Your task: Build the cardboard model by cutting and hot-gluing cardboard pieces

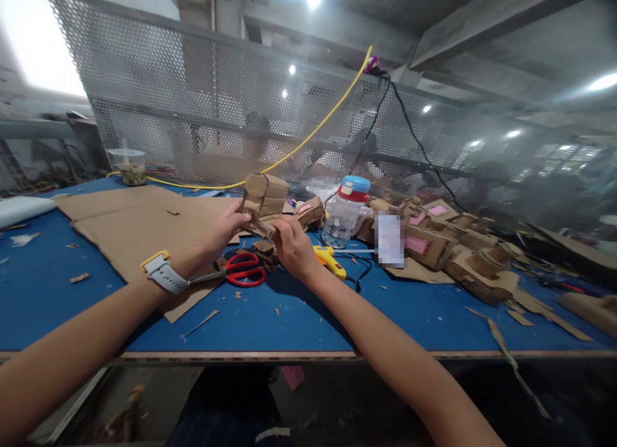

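Between my hands, above the blue table, is a small brown cardboard model (267,195) with a boxy upright part. My left hand (232,223) grips its left side, thumb toward me. My right hand (293,246) pinches the model's lower right edge; whether a separate small strip is in those fingers I cannot tell. Below lie red-handled scissors (245,269), their blades reaching under my left wrist. A yellow glue gun (331,262) rests just right of my right hand, with a white glue stick at its back. Dark brown cardboard scraps (264,246) sit beneath the model.
Large cardboard sheets (130,222) cover the left of the blue table (270,318). A water bottle (344,212) with a blue lid stands behind the glue gun. Cardboard models (434,238) crowd the right. A plastic cup (130,167), a yellow cable (318,127) and a perforated metal screen (159,81) are farther back.
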### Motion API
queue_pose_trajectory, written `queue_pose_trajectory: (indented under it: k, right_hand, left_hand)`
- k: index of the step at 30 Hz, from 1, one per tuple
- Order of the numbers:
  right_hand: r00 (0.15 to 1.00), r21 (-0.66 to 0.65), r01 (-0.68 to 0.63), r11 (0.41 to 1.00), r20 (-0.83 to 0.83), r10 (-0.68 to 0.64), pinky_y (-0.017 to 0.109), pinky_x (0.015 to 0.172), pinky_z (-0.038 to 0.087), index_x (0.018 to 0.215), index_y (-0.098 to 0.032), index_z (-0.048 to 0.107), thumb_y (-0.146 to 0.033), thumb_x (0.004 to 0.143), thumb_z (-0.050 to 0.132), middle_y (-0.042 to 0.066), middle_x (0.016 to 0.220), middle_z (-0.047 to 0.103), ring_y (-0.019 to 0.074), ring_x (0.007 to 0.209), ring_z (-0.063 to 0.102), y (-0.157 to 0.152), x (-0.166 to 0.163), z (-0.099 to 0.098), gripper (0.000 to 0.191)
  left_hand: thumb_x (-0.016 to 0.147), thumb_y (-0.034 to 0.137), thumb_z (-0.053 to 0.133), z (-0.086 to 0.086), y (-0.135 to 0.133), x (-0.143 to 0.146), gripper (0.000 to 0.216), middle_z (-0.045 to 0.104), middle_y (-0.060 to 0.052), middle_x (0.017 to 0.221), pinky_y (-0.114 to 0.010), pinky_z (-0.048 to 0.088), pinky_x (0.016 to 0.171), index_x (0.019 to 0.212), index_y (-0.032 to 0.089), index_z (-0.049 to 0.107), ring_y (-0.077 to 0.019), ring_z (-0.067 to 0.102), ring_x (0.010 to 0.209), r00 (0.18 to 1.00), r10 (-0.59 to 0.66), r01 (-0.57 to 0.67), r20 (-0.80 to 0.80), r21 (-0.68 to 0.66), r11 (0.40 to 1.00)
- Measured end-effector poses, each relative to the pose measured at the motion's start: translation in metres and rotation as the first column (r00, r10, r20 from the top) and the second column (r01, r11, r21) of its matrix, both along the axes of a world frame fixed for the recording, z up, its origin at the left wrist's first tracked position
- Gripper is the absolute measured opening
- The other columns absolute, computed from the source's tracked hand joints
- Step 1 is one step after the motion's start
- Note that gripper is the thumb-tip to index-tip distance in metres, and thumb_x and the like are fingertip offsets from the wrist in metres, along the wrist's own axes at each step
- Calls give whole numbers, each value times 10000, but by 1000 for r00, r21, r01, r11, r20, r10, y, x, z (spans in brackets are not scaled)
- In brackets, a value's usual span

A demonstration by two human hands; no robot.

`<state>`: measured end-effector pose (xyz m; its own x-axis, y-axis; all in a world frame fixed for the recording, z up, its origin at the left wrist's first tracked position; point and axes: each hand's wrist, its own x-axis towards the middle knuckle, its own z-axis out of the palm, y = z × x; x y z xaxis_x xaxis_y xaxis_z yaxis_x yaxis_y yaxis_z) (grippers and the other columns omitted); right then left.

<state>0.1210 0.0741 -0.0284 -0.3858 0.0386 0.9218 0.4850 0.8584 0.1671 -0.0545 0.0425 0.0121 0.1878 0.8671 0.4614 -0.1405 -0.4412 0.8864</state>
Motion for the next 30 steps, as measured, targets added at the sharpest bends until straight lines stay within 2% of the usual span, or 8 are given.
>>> queue_pose_trajectory:
  k: [5,15,21,30]
  right_hand:
    - [999,-67,-40,997,-15,39,388,919,516,1155,-184,472,-165,956,378,131,1077,590,211,1037,573,3,3,1,222]
    - [999,-24,-39,999,5,39,380,897,523,1137,-181,462,-175,958,376,128,1054,580,211,1009,562,4,5,2,199]
    - [1000,43,-2,999,12,2,355,880,534,1135,-184,462,-152,961,356,121,1040,593,203,1004,573,1,4,4,206]
    - [1000,67,1,998,13,-2,337,902,520,1122,-178,501,-153,968,370,119,1062,599,189,1036,578,-1,4,3,203]
  left_hand:
    - [733,353,607,4,-5,0,460,634,-67,1228,-438,395,1046,1156,182,554,-287,540,1212,1000,-15,14,-11,-30,999]
    - [693,308,612,-4,5,-3,464,648,-81,1169,-423,437,1004,1129,160,551,-279,568,1159,1000,6,-6,-17,-11,1000]
    - [657,265,583,-1,2,-2,446,660,-66,1103,-434,443,994,1090,159,556,-279,576,1121,999,36,-36,-37,0,999]
    - [656,204,541,-5,7,-5,459,643,-57,1125,-404,440,997,1112,168,564,-254,567,1116,998,26,-22,-61,53,998]
